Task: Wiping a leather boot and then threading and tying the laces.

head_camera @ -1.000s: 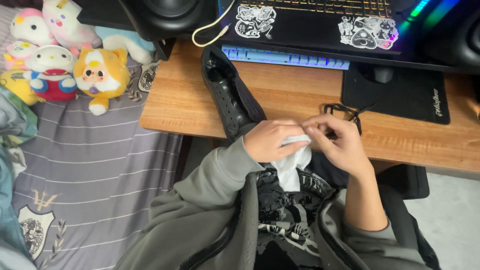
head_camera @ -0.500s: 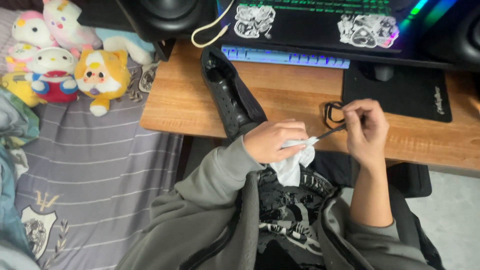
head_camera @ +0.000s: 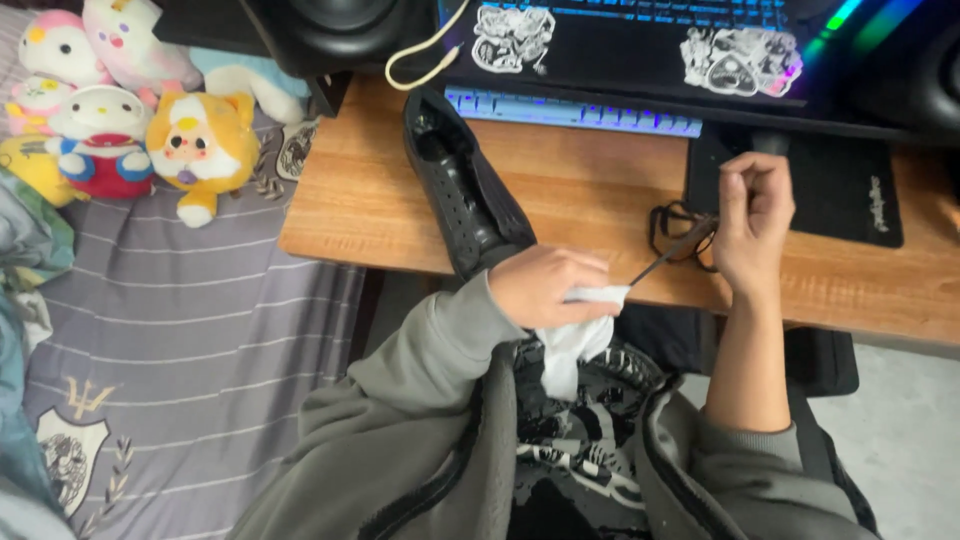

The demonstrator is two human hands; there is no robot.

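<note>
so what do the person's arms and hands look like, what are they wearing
Both hands are bare, with no gloves, rings or watch visible. The left hand comes out of a long grey-green jacket sleeve reaching the wrist. On the right hand side the same grey-green sleeve is pushed up near the elbow, leaving the forearm bare. The jacket's edge is trimmed in black.

Even, soft daylight; sharp, slight edge distortion.
</note>
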